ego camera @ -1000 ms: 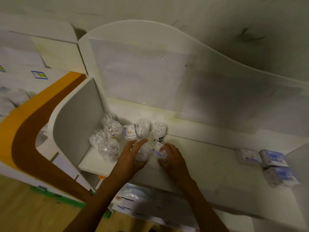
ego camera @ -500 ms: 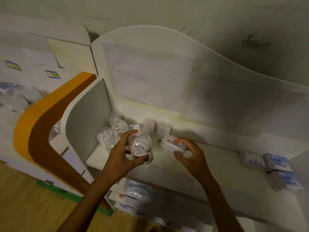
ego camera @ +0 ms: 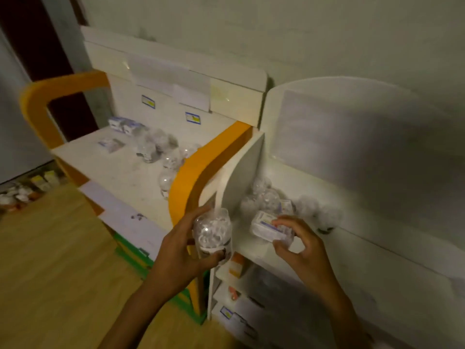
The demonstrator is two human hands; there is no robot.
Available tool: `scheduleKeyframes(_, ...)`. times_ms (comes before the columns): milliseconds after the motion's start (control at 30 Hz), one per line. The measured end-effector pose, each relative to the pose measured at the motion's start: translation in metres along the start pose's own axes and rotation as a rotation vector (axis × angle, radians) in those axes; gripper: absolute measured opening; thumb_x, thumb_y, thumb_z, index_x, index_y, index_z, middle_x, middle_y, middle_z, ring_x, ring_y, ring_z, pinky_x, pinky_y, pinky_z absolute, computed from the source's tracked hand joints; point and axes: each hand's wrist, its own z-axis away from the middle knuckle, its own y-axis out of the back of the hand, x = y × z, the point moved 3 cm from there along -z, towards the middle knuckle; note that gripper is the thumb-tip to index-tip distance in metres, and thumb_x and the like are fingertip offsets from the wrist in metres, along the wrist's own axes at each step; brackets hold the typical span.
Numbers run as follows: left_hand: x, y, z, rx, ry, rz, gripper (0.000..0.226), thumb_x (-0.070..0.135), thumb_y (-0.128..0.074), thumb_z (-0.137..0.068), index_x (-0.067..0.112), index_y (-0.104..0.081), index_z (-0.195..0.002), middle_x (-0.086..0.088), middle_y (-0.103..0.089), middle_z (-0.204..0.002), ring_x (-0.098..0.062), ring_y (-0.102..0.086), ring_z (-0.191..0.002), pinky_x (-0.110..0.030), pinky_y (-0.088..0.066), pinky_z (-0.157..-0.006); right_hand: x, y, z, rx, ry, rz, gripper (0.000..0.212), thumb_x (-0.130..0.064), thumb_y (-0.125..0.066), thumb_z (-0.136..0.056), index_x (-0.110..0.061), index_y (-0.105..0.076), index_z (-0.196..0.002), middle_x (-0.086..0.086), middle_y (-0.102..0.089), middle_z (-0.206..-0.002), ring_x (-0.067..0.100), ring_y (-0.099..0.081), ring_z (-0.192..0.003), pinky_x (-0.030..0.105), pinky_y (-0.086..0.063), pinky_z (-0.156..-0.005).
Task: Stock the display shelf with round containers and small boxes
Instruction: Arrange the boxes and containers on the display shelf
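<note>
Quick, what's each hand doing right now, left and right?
Left hand: closed around a clear round container, held in front of the shelf's side panel.
Right hand: pinching a small box above the shelf.

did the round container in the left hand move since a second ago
Yes. The round container left the shelf and now sits past the white side panel, gripped by the left hand.
</note>
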Motion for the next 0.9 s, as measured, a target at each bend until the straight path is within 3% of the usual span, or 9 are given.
scheduleKeyframes(167,-0.03,0.089,0.042,0.087,0.054,-0.067,0.08,0.047,-0.077,-0.063,0.032,-0.043,-0.133,0.021,-0.05,-0.128,0.0,-0.052,-0.112,-0.011,-0.05,-0.075,-0.045,-0.099,0.005,-0.145,0.049,-0.108,0.034,-0.017,-0.07,-0.077,-0.021,-0.062,-0.11,-0.007,-0.064,-0.109,0.01,-0.061,-0.104,0.018,-0.051,-0.079)
scheduleKeyframes(300,-0.063,0.155,0.067,0.163,0.122,-0.109,0.079,0.034,-0.083,-0.065,0.035,-0.042,-0.132,0.02,-0.049,-0.13,0.001,-0.051,-0.114,-0.012,-0.05,-0.077,-0.075,-0.178,0.0,-0.231,0.1,-0.111,0.035,-0.03,-0.068,-0.077,-0.022,-0.062,-0.11,-0.006,-0.063,-0.114,0.009,-0.059,-0.108,0.017,-0.051,-0.08)
scheduleKeyframes(467,-0.101,0.224,0.081,0.225,0.181,-0.173,0.081,0.033,-0.085,-0.064,0.039,-0.04,-0.132,0.017,-0.049,-0.132,-0.002,-0.051,-0.113,-0.022,-0.054,-0.077,-0.101,-0.262,-0.023,-0.313,0.143,-0.093,0.03,-0.018,-0.067,-0.077,-0.023,-0.063,-0.106,-0.005,-0.061,-0.111,0.004,-0.056,-0.106,0.016,-0.05,-0.081)
scheduleKeyframes(567,-0.125,0.257,0.078,0.265,0.203,-0.205,0.081,0.033,-0.085,-0.065,0.041,-0.039,-0.131,0.016,-0.049,-0.133,-0.003,-0.052,-0.114,-0.02,-0.054,-0.078,-0.105,-0.304,-0.045,-0.358,0.135,-0.098,0.032,-0.028,-0.065,-0.077,-0.028,-0.062,-0.108,-0.006,-0.061,-0.115,0.008,-0.056,-0.11,0.019,-0.051,-0.085)
scheduleKeyframes(900,-0.228,0.36,0.005,0.299,0.237,-0.265,0.082,0.036,-0.084,-0.064,0.043,-0.039,-0.131,0.017,-0.051,-0.13,0.0,-0.052,-0.111,-0.021,-0.054,-0.078,-0.101,-0.438,-0.161,-0.38,0.11,-0.162,0.035,-0.021,-0.069,-0.078,-0.028,-0.06,-0.112,-0.006,-0.06,-0.119,0.009,-0.059,-0.107,0.02,-0.055,-0.076)
